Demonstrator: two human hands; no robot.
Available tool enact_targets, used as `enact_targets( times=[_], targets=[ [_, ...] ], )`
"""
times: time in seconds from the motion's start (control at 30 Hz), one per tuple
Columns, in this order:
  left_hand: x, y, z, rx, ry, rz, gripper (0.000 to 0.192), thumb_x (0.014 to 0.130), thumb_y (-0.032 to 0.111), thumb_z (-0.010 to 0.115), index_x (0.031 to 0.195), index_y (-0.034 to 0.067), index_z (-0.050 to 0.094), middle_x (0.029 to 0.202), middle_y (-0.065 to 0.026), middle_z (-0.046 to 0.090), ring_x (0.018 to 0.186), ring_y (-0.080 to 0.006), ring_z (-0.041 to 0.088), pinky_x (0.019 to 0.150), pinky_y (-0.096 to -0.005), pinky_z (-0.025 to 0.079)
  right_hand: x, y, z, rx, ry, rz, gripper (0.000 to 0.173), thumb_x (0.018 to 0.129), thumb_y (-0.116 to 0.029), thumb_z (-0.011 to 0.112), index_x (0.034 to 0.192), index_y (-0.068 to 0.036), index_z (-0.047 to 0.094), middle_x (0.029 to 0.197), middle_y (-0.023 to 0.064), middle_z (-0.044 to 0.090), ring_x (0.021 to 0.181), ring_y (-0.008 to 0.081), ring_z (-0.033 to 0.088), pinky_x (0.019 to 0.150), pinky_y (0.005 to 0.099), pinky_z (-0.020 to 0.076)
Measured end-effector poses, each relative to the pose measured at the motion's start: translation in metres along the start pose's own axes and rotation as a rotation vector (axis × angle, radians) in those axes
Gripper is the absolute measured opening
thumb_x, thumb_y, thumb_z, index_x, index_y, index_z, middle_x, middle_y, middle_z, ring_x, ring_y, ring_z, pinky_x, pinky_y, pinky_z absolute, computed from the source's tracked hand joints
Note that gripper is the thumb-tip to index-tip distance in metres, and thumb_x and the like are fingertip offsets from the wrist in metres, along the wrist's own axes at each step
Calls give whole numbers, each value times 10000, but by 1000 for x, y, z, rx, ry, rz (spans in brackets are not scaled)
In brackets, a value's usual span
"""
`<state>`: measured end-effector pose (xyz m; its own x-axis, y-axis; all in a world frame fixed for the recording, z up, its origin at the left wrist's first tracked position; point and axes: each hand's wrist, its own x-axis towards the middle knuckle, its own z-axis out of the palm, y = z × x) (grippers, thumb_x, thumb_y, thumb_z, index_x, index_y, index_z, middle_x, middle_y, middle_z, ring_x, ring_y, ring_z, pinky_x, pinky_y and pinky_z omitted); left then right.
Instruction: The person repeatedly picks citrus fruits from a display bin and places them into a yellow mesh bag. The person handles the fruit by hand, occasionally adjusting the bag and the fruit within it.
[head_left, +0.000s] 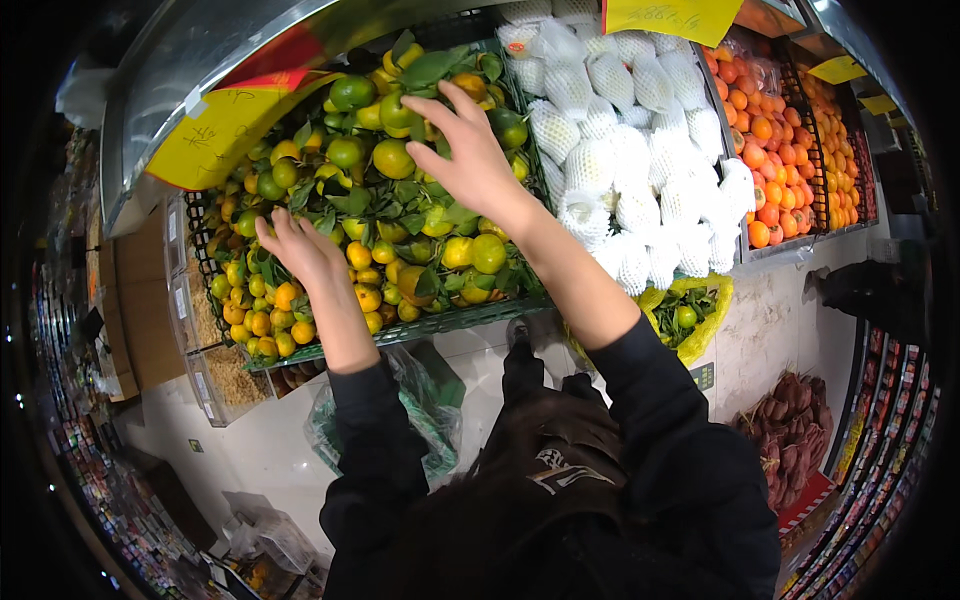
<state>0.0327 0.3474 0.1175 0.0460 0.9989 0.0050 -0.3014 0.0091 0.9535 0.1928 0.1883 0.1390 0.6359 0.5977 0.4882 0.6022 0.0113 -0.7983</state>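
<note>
My right hand (469, 154) reaches over the far part of a heap of green and yellow mandarins (394, 158), fingers spread beside a greenish fruit. Whether its fingertips touch that fruit is hard to tell. Lower on the left, my left hand (304, 251) hangs over smaller orange-yellow mandarins (286, 295), its fingers apart and nothing held. Leaves (433, 69) on stems lie among the fruit. A dark green plastic crate (420, 326) holds the heap.
Foam-netted fruit (592, 165) fills the display right of the crate, with orange persimmons (772, 172) beyond. Yellow handwritten signs (217, 135) hang over the back edge. Below are a yellow mesh bag (697, 330), clear bins (225, 382) and a plastic-covered green container (420, 405).
</note>
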Motion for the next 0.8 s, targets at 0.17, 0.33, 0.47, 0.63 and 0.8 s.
enact_targets(
  times=[0.17,0.33,0.47,0.63,0.8],
  targets=[
    [-186,-45,-58,108,-510,-138,222,983,131,518,1180,42,467,1005,-79,574,914,-165,552,810,-307,438,-178,6,-60,67,26,-50,299,762,76,612,1044,-16,650,1064,162,660,966,320,646,838,381,518],
    [-358,-86,-53,225,-983,-927,224,967,68,512,1178,-7,517,1027,-85,610,971,-165,599,887,-280,461,-365,21,-175,12,-98,321,291,692,93,618,968,2,630,969,143,650,839,304,635,723,365,511],
    [-442,-139,-8,439,-1563,-669,214,949,43,501,1138,-37,561,999,-130,642,979,-198,633,855,-305,494,-449,104,-256,-246,250,818,219,776,127,535,954,9,582,896,149,597,819,296,600,737,319,482],
    [-524,-246,70,624,-1807,-10,293,873,-27,477,1153,-24,561,1009,-202,613,968,-390,593,855,-398,491,-497,261,-294,-584,-148,685,199,761,-56,600,957,-77,574,973,126,596,931,337,583,767,428,494],
    [-575,-340,66,1300,-2296,283,272,851,82,536,1098,19,629,1073,-188,639,1017,-357,619,848,-427,512,-550,310,-321,-706,-1299,994,216,883,-168,543,1022,-111,698,1110,107,674,1034,263,648,759,369,524]
  ],
)
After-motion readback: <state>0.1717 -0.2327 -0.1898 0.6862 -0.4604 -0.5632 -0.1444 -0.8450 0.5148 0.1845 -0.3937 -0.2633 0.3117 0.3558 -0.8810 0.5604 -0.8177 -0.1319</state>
